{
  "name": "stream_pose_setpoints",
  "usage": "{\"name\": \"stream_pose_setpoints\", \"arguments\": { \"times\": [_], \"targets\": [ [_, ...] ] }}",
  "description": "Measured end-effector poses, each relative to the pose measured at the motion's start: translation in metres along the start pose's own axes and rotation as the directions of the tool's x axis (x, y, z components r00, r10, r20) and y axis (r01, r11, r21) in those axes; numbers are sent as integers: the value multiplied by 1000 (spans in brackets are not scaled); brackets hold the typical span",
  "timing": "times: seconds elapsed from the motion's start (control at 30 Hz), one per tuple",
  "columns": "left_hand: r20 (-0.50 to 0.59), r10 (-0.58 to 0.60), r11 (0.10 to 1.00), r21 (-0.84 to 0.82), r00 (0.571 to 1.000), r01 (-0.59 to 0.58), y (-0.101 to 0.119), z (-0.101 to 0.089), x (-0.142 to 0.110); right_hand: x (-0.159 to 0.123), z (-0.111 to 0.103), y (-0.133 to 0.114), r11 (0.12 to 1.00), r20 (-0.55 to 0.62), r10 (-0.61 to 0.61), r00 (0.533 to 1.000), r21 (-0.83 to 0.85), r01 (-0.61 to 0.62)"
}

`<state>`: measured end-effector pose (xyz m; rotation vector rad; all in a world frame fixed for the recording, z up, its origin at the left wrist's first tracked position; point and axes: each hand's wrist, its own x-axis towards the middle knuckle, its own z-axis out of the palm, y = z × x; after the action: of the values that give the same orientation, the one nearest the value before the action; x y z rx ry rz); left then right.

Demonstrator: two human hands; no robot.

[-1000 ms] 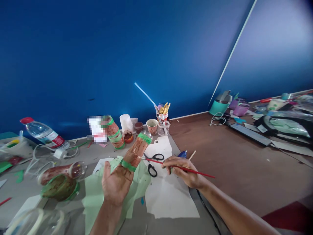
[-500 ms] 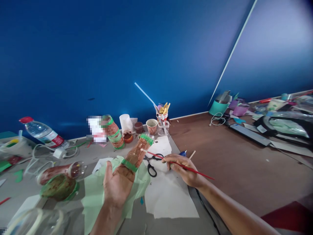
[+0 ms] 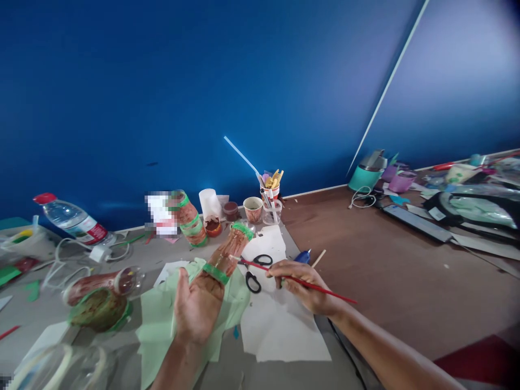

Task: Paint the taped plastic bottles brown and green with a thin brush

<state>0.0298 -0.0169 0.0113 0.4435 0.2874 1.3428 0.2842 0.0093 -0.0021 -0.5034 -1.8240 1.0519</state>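
My left hand (image 3: 197, 307) is wrapped around the base of a clear plastic bottle (image 3: 229, 250) that is smeared with brown paint and banded with green tape; it tilts up and away from me. My right hand (image 3: 303, 284) pinches a thin red paintbrush (image 3: 292, 278), whose tip touches the side of the bottle. Below the bottle lie a sheet of pale green paper (image 3: 162, 319) and white paper (image 3: 280, 325). Black-handled scissors (image 3: 254, 271) rest on the white paper between my hands.
More painted bottles (image 3: 189, 218) (image 3: 99, 284) stand and lie on the grey table. A water bottle (image 3: 73, 222), small paint cups (image 3: 252, 209), a cup of tools (image 3: 270, 190) and cables sit near the blue wall. Clutter covers the brown floor at the right (image 3: 447, 206).
The brush tip has slid slightly down and left along the bottle. My left hand with the bottle has shifted a little toward me.
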Motion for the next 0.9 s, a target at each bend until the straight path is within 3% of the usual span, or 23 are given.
{"name": "stream_pose_setpoints", "arguments": {
  "times": [0.23, 0.37, 0.53, 0.67, 0.8, 0.9],
  "targets": [
    [113, 53, 999, -11, 992, -52, 3, -6, 2, 2, 3, -7, 1000, 41, -12, 999, -13, 12],
    [78, 50, 996, -82, 996, -43, 4, -1, 3, 2, 2, -5, 998, -32, -30, 999, -50, 28],
    [66, 57, 994, -99, 996, -51, 4, -5, 4, 1, 5, -2, 999, 64, -4, 998, 50, 1],
    [23, 70, 990, -125, 997, -66, 4, -10, 4, 0, 6, 0, 998, -20, -5, 1000, 59, 6],
    [-50, 78, 982, -166, 996, -85, 4, -12, 3, 1, 7, -5, 1000, 67, -2, 998, 16, 1],
    [-36, 67, 984, -165, 997, -72, 4, -10, 4, 1, 7, -6, 999, 11, -43, 999, -17, 43]
  ]
}}
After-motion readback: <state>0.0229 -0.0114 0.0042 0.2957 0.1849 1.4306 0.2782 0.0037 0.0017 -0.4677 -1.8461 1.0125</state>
